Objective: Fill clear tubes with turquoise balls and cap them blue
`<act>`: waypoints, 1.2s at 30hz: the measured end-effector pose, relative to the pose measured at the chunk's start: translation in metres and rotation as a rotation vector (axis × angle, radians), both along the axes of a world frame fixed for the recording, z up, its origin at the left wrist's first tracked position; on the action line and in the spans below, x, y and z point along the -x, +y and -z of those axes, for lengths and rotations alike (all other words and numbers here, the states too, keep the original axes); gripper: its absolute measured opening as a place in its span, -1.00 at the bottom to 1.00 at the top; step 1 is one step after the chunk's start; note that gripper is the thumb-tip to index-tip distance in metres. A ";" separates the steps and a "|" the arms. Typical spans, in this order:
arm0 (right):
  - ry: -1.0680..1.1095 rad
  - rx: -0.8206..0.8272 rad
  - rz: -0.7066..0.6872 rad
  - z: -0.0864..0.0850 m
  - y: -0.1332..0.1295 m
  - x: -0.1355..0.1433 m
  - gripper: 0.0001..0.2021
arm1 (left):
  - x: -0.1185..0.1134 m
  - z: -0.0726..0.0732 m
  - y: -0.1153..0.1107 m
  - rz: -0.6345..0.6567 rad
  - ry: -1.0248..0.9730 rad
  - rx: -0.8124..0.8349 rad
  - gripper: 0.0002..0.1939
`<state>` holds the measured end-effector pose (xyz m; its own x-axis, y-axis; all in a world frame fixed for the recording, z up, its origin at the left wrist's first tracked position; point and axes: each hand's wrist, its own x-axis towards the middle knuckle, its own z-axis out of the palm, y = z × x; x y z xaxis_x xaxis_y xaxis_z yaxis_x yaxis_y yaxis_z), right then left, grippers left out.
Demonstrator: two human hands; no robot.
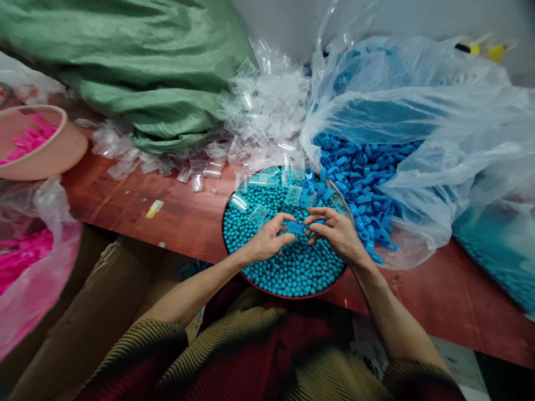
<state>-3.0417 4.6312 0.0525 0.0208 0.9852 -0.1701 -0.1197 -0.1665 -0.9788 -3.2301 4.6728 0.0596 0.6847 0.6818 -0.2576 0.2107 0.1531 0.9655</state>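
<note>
A round red-rimmed tray [288, 281] full of small teal balls stands at the table's front edge. Over it, my left hand [271, 239] pinches a clear plastic tube [287, 227] between thumb and fingers. My right hand [332, 231] holds a blue plastic piece [297, 226] at its right end, and the blue piece meets the tube between both hands. Several clear tubes [259, 214] and a few blue caps [308, 186] lie on the balls at the tray's back.
Clear tubes [267, 111] are heaped behind the tray, beside a green sack [167, 67]. To the right, blue pieces [363, 172] spill from a plastic bag [438, 167]. A pink bowl [62, 150] and a bag of pink pieces [29, 256] are at the left.
</note>
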 end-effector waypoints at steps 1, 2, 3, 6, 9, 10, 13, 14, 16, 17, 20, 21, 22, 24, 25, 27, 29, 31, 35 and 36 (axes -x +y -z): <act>-0.028 -0.002 0.012 -0.002 0.001 0.001 -0.57 | 0.000 0.000 0.000 -0.017 -0.009 0.011 -0.65; -0.063 -0.002 -0.002 -0.004 0.001 0.002 -0.60 | 0.000 0.000 0.000 -0.036 -0.018 0.020 -0.66; -0.103 -0.004 -0.043 -0.006 0.002 0.001 -0.65 | -0.001 0.000 0.000 -0.050 -0.023 0.027 -0.69; -0.238 -0.053 -0.203 -0.013 0.002 -0.001 -0.80 | 0.000 0.002 0.004 -0.021 -0.028 0.014 -0.72; -0.319 -0.129 -0.230 -0.014 0.001 -0.003 -0.80 | 0.001 0.003 0.007 0.003 -0.051 -0.022 -0.62; -0.332 -0.150 -0.213 -0.012 0.000 -0.003 -0.77 | 0.002 0.003 0.007 0.002 -0.064 -0.021 -0.57; -0.392 -0.231 -0.187 -0.007 -0.003 0.000 -0.73 | 0.004 0.001 0.006 0.018 -0.075 0.028 -0.51; -0.419 -0.260 -0.191 -0.005 -0.003 0.000 -0.76 | 0.004 0.000 0.006 0.029 -0.070 0.053 -0.52; -0.460 -0.301 -0.203 -0.003 -0.005 0.001 -0.79 | 0.006 -0.003 0.006 0.055 -0.060 0.107 -0.53; -0.469 -0.313 -0.212 -0.003 -0.005 0.001 -0.79 | 0.006 -0.004 0.006 0.067 -0.060 0.131 -0.54; -0.465 -0.327 -0.259 -0.002 -0.005 -0.001 -0.78 | 0.006 -0.002 0.003 0.067 -0.091 0.168 -0.57; -0.451 -0.322 -0.287 -0.002 -0.005 -0.002 -0.77 | 0.006 0.000 0.001 0.056 -0.101 0.166 -0.59; -0.433 -0.312 -0.314 -0.002 -0.005 -0.003 -0.77 | 0.005 0.002 -0.001 0.041 -0.103 0.159 -0.61; -0.406 -0.287 -0.359 -0.001 -0.004 -0.004 -0.78 | 0.003 0.007 -0.006 0.003 -0.078 0.127 -0.66; -0.398 -0.278 -0.368 -0.001 -0.003 -0.004 -0.79 | 0.002 0.009 -0.008 -0.018 -0.063 0.107 -0.69; -0.363 -0.249 -0.341 0.001 -0.003 -0.003 -0.80 | 0.000 0.011 -0.010 -0.070 -0.046 0.060 -0.72; -0.245 -0.184 -0.236 0.004 -0.002 0.002 -0.73 | -0.001 0.010 -0.011 -0.101 -0.054 0.026 -0.73; -0.079 -0.098 -0.095 0.008 -0.002 0.008 -0.61 | -0.001 0.008 -0.010 -0.093 -0.064 0.015 -0.72; -0.093 -0.057 0.040 0.010 -0.006 0.022 -0.68 | 0.000 0.006 -0.012 -0.102 -0.025 -0.006 -0.72; -0.196 -0.093 0.036 0.009 -0.008 0.024 -0.73 | 0.000 0.006 -0.013 -0.119 -0.007 -0.017 -0.73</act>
